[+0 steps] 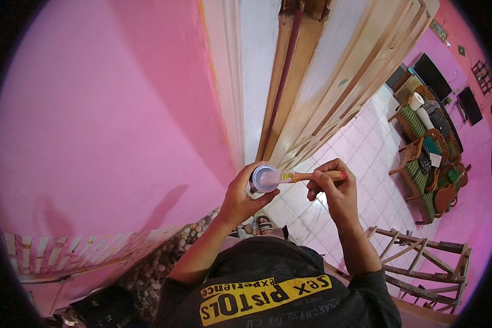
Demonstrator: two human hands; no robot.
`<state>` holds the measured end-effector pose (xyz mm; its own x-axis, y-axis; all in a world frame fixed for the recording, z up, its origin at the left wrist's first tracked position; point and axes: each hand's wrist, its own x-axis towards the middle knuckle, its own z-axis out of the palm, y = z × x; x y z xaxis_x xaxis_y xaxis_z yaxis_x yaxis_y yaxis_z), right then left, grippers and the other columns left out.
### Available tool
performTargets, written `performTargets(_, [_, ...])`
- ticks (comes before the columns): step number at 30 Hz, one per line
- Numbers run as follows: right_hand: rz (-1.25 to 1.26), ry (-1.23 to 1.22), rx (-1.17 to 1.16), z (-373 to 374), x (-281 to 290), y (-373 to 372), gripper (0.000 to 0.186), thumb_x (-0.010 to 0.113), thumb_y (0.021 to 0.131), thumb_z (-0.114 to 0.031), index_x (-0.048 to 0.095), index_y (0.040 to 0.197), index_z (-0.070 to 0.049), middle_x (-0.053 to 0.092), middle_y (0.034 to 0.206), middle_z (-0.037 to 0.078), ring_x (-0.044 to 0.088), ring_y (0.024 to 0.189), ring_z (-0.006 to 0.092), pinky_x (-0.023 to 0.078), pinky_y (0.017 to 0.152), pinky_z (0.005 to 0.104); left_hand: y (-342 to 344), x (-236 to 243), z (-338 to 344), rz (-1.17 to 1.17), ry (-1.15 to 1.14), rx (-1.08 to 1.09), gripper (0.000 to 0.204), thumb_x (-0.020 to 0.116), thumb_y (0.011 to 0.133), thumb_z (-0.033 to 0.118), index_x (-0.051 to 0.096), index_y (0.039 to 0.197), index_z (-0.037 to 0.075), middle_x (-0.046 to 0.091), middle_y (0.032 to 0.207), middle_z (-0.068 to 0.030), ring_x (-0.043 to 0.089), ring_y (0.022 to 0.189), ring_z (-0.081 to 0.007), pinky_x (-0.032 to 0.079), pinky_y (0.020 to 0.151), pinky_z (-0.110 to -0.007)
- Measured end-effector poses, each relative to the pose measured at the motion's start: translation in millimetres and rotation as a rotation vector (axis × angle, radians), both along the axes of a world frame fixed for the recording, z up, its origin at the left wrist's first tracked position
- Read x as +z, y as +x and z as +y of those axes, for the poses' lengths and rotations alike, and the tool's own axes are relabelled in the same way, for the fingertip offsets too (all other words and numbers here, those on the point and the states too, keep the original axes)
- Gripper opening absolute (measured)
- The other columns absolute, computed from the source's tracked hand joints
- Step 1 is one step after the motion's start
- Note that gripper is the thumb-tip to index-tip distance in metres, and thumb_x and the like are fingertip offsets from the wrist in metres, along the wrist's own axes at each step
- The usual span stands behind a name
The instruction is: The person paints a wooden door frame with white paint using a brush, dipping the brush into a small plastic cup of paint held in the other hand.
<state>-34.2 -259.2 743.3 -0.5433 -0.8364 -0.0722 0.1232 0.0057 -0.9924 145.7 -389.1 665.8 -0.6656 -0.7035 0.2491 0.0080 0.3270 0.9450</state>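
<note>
My left hand (238, 198) is wrapped round a small plastic cup (264, 169), its mouth turned up toward me. In my right hand (336, 188) is a paintbrush (303, 176), gripped by its wooden handle between thumb and fingers. The brush lies almost level, with its pale bristles over the mouth of the cup; whether they touch the inside I cannot tell. The handle's end is reddish. Both hands are in front of my chest, close to the foot of a white-painted door frame (255, 71).
Beside the frame stands a wooden door (361, 54), partly whitish. A pink wall (93, 109) fills the left, above pebbles (172, 254). Right of me are a tiled floor (355, 153), green-striped wooden chairs (413, 164) with things on them, and a rough wooden trestle (429, 268).
</note>
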Motion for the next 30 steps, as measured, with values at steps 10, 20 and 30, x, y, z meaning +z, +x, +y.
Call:
performTargets(10, [-0.439,-0.180,-0.183,12.6,-30.9,-14.5,0.009,0.059,0.095,-0.011,0.055,0.094,-0.003,0.064,0.072,0.014,0.062,0.054,0.0227,0.053,0.051,0.0339,-26.2,15.0,-5.4,0.076,-0.006,-0.052,0.065,0.085,0.079,0.009,0.051,0.134,0.000,0.063,0.125,-0.0118,0.060,0.119,-0.0199,0.046,0.104,-0.036])
performTargets(20, [-0.279,-0.409,-0.322,7.7,-4.7,-26.6,0.011,0.059,0.098,-0.013,0.053,0.098,-0.004,0.066,0.079,0.014,0.064,0.059,0.0222,0.055,0.057,0.0329,-60.4,63.9,-4.7,0.044,0.033,-0.013,0.063,0.086,0.079,0.016,0.053,0.131,0.000,0.064,0.120,-0.0112,0.061,0.115,-0.0195,0.047,0.102,-0.034])
performTargets(30, [0.244,-0.546,-0.404,-45.8,50.9,-43.4,0.015,0.064,0.099,-0.010,0.053,0.099,0.000,0.068,0.076,0.012,0.068,0.066,0.0171,0.055,0.060,0.0290,-55.9,45.4,-8.8,0.035,0.013,0.069,0.066,0.086,0.080,0.028,0.054,0.130,0.000,0.068,0.114,-0.0138,0.065,0.107,-0.0199,0.051,0.093,-0.033])
